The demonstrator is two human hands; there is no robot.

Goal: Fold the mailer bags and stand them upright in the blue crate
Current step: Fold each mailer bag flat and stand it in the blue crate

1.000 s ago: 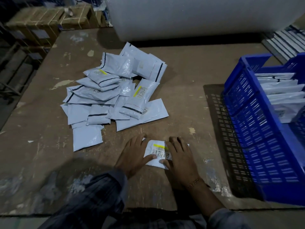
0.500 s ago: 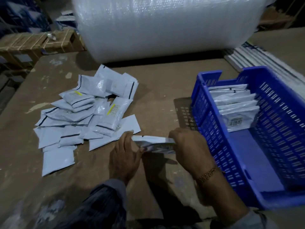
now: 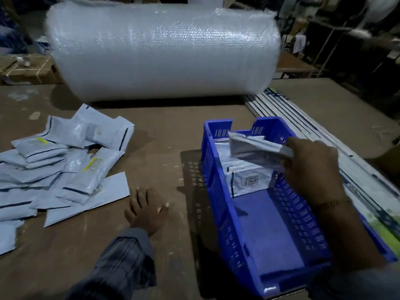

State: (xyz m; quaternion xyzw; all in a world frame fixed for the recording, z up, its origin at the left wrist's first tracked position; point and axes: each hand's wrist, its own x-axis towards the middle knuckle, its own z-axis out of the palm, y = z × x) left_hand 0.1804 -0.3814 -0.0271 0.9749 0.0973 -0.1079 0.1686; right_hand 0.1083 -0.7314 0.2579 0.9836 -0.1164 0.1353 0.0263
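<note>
The left hand (image 3: 147, 210) lies flat and released on the table (image 3: 173, 131), fingers spread toward the loose pile of mailer bags (image 3: 65, 167). The right hand (image 3: 311, 167), wrist bent down, has its grip pinching a folded mailer (image 3: 257, 151) above the blue crate (image 3: 218, 191). It should go in edge-down, snug against the upright row (image 3: 246, 178) at the far end, so the fold stays closed.

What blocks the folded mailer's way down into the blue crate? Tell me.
Nothing visible does. The right hand holds the folded mailer above the blue crate, over the row of mailers already standing at its far end. The crate floor nearer the person is bare.
</note>
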